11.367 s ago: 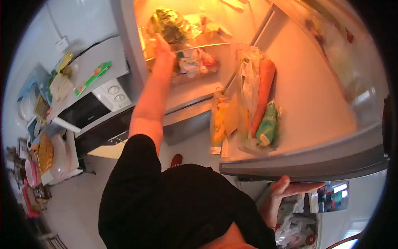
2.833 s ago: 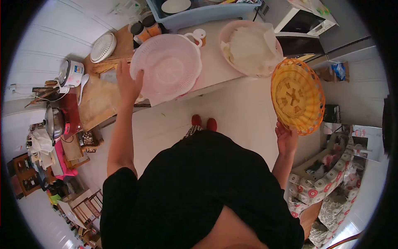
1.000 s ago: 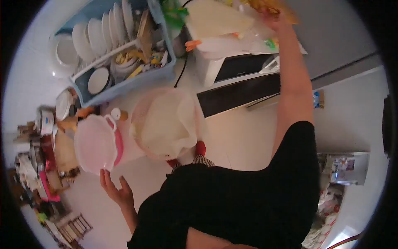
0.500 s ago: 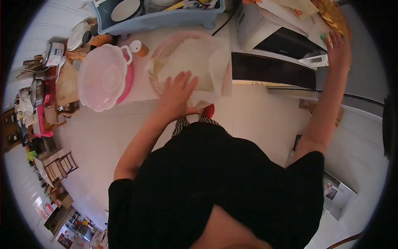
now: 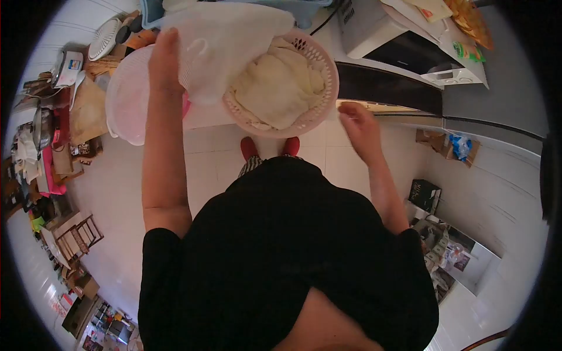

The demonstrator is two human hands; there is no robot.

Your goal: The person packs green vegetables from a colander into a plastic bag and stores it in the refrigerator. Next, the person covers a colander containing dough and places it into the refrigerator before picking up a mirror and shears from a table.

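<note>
My left hand (image 5: pixel 166 61) is closed on the left edge of a thin whitish cloth (image 5: pixel 225 44), which is lifted off to the left of a pink perforated basket (image 5: pixel 324 111). Pale, flat, folded pieces (image 5: pixel 281 85) lie piled inside that basket. Behind my left hand and the cloth, a pink colander (image 5: pixel 126 96) is partly hidden. My right hand (image 5: pixel 358 124) hovers to the right of the basket, apart from it, with its fingers bent together; whether anything is between them is hidden.
A white microwave (image 5: pixel 404 55) stands at the back right, with the orange woven basket (image 5: pixel 468 23) on top beside a green packet (image 5: pixel 468 51). The blue dish rack (image 5: pixel 304 13) is at the back. A rice cooker (image 5: pixel 69 69) stands far left, and a grey fridge (image 5: pixel 509 93) at the right.
My left hand has taken hold of the cloth and drawn it left and up, uncovering the pale pieces. My right hand has come down from the microwave top, leaving the orange basket there.
</note>
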